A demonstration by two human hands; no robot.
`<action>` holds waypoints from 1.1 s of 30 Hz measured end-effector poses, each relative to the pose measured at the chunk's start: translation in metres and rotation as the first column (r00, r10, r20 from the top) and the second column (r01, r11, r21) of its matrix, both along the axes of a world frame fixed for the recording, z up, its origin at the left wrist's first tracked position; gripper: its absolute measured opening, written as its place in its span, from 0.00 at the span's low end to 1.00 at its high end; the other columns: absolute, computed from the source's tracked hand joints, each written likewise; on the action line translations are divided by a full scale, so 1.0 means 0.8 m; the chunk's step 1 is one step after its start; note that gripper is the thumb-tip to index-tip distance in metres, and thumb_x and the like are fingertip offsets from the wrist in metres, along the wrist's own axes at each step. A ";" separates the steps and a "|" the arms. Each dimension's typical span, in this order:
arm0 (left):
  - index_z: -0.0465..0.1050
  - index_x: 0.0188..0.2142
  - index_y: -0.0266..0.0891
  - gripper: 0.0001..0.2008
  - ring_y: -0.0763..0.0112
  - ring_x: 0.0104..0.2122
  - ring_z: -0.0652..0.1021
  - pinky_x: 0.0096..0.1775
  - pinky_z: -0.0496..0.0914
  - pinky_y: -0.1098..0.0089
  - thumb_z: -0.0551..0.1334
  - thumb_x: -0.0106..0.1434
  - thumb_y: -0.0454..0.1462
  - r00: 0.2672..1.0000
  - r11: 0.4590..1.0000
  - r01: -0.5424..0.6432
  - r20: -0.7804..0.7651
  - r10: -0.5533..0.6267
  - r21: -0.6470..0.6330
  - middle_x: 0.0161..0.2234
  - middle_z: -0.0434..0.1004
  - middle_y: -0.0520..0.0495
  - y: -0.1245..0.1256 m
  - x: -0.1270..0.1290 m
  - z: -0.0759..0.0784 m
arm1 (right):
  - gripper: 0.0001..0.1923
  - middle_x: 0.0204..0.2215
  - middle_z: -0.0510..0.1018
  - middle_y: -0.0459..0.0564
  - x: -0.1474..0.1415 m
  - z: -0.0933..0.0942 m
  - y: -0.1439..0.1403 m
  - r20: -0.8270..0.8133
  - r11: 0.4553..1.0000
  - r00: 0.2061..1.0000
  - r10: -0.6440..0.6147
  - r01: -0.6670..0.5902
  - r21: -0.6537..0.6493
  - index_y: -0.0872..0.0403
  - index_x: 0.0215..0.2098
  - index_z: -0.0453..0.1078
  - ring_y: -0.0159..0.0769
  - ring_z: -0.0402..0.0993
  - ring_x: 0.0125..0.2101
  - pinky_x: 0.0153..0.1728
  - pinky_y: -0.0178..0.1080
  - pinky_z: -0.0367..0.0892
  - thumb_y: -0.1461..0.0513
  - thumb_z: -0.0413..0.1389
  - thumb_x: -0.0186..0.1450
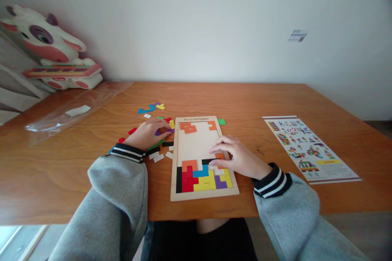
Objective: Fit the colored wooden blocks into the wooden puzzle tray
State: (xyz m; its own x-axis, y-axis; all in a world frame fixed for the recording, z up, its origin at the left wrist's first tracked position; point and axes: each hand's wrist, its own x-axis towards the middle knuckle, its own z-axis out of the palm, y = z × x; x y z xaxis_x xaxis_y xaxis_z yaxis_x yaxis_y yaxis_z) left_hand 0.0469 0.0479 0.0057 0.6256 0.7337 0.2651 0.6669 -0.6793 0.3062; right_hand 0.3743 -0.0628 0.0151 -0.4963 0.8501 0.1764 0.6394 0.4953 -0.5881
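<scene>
A wooden puzzle tray [175, 179] lies on the table in front of me. Coloured block pieces fill its near end, and orange pieces [188, 127] sit at its far end. My right hand [237, 157] rests on the tray's right side, its fingertips on a white piece [218, 169] beside an orange one. My left hand [149, 133] is left of the tray, fingers closed on a purple piece [158, 132] among the loose pieces.
Loose pieces [151, 108] lie scattered left of the tray, and a green piece [221, 122] lies to its right. A printed pattern sheet [306, 147] lies at right. A clear plastic bag [70, 112] and a cow-shaped toy [49, 49] are at the far left.
</scene>
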 end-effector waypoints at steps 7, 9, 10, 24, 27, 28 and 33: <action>0.79 0.38 0.41 0.15 0.64 0.43 0.80 0.47 0.73 0.65 0.56 0.68 0.45 0.998 0.998 0.057 0.029 -0.057 0.009 0.42 0.82 0.46 0.001 0.001 -0.002 | 0.07 0.39 0.78 0.49 -0.017 0.013 0.003 0.161 0.989 0.986 -0.035 0.058 -0.140 0.51 0.36 0.79 0.43 0.72 0.47 0.51 0.48 0.59 0.57 0.67 0.61; 0.79 0.38 0.41 0.15 0.64 0.43 0.80 0.48 0.73 0.65 0.56 0.68 0.45 0.997 0.998 0.064 0.036 -0.064 0.012 0.43 0.82 0.46 0.001 0.000 -0.002 | 0.06 0.39 0.78 0.50 -0.021 0.017 0.004 0.179 0.983 0.983 -0.043 0.073 -0.166 0.52 0.35 0.79 0.43 0.72 0.47 0.50 0.48 0.58 0.58 0.67 0.61; 0.79 0.38 0.41 0.15 0.64 0.43 0.80 0.48 0.73 0.65 0.56 0.68 0.45 0.997 0.998 0.060 0.036 -0.061 0.011 0.43 0.82 0.46 0.001 0.000 -0.003 | 0.06 0.39 0.78 0.50 -0.022 0.018 0.005 0.182 0.981 0.982 -0.044 0.077 -0.177 0.52 0.35 0.78 0.43 0.72 0.47 0.50 0.48 0.58 0.59 0.67 0.62; 0.78 0.37 0.40 0.15 0.64 0.42 0.80 0.47 0.74 0.65 0.54 0.68 0.43 0.997 0.997 0.078 0.009 -0.078 0.022 0.41 0.83 0.46 0.000 0.001 0.000 | 0.08 0.41 0.78 0.49 -0.020 0.012 -0.006 0.121 0.984 0.990 -0.075 0.093 -0.150 0.52 0.39 0.76 0.43 0.73 0.48 0.52 0.48 0.59 0.58 0.66 0.62; 0.78 0.37 0.40 0.16 0.65 0.42 0.80 0.47 0.74 0.66 0.54 0.68 0.43 0.997 0.997 0.080 0.008 -0.080 0.019 0.42 0.82 0.46 -0.001 0.003 0.001 | 0.08 0.41 0.78 0.48 -0.031 0.019 -0.013 0.100 0.990 0.994 -0.030 0.044 -0.133 0.50 0.39 0.77 0.41 0.72 0.48 0.52 0.48 0.57 0.57 0.66 0.62; 0.78 0.37 0.41 0.16 0.65 0.42 0.80 0.47 0.73 0.66 0.54 0.68 0.43 0.997 0.997 0.078 0.007 -0.078 0.017 0.42 0.82 0.46 -0.002 0.003 0.002 | 0.08 0.40 0.78 0.48 -0.035 0.022 -0.016 0.109 0.990 0.994 -0.009 0.024 -0.137 0.49 0.39 0.78 0.41 0.71 0.48 0.52 0.48 0.56 0.57 0.66 0.62; 0.79 0.37 0.40 0.16 0.64 0.43 0.80 0.48 0.73 0.64 0.54 0.68 0.43 0.997 0.997 0.073 0.003 -0.073 0.016 0.41 0.82 0.46 -0.002 0.004 0.002 | 0.12 0.39 0.77 0.49 -0.062 0.031 -0.030 0.204 0.987 0.979 0.022 0.012 -0.163 0.50 0.37 0.78 0.44 0.69 0.46 0.49 0.50 0.55 0.53 0.68 0.59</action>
State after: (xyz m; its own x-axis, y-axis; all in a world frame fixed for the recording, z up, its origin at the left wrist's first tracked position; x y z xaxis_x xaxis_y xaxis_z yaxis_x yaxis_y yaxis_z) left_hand 0.0497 0.0464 0.0076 0.6762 0.6818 0.2792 0.6142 -0.7310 0.2973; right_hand 0.3251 -0.0865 0.0399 -0.5118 0.8563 -0.0693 0.7519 0.4075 -0.5183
